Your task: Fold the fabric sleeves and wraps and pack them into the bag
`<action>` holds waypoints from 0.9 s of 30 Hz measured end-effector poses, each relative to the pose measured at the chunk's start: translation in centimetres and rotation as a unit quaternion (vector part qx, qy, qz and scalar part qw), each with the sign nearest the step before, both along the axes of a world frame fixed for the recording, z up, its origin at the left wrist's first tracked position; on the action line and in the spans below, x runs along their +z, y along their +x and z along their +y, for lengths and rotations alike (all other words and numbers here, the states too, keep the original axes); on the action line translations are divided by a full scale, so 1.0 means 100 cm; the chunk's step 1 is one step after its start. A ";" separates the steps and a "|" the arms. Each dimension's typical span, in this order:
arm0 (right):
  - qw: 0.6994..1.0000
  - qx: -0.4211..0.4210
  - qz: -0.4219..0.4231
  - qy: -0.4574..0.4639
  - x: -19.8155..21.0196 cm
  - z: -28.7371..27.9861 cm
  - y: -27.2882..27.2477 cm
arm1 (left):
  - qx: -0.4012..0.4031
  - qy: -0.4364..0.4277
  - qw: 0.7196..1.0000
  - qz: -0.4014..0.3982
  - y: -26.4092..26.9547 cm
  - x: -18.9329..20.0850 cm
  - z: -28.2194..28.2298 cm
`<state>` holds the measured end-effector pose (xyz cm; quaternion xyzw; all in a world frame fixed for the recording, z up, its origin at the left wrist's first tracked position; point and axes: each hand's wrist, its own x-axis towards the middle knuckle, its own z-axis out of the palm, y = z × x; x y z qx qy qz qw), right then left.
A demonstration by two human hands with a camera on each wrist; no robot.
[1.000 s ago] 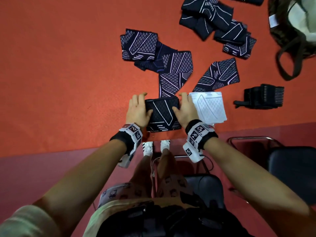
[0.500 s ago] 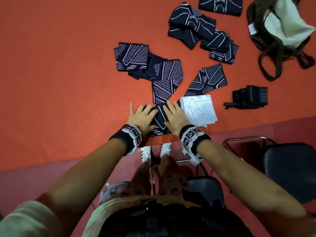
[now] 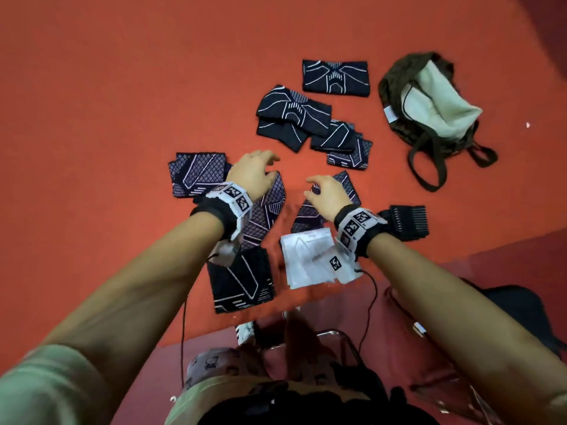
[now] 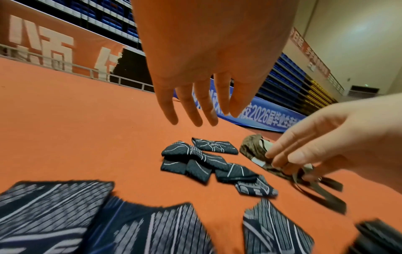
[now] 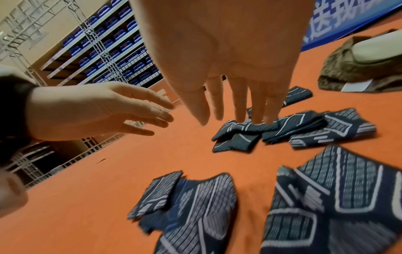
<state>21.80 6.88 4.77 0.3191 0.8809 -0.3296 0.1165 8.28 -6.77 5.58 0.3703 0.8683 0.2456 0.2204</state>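
Folded sleeve (image 3: 242,280) lies behind both empty, raised hands.

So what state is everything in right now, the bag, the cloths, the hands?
Bag: open, lying on its side, pale lining showing.
Near dark sleeve: folded flat, nobody touching it.
White sleeve: folded flat.
Far pile: unfolded, overlapping.
Black wrap: rolled up.
Left hand: empty, fingers relaxed.
Right hand: empty, fingers relaxed.
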 end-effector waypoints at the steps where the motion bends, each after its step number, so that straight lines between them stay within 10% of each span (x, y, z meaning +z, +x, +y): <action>1: 1.000 -0.009 -0.005 0.007 -0.001 0.019 -0.008 | 0.012 0.006 1.000 -0.007 -0.008 0.000 0.018; 11: 0.998 0.001 -0.033 0.051 -0.061 0.156 -0.086 | 0.078 -0.069 0.994 0.023 -0.056 -0.063 0.148; 27: 0.981 0.124 0.001 0.146 -0.153 0.192 -0.141 | 0.057 -0.093 0.994 0.034 -0.076 -0.174 0.185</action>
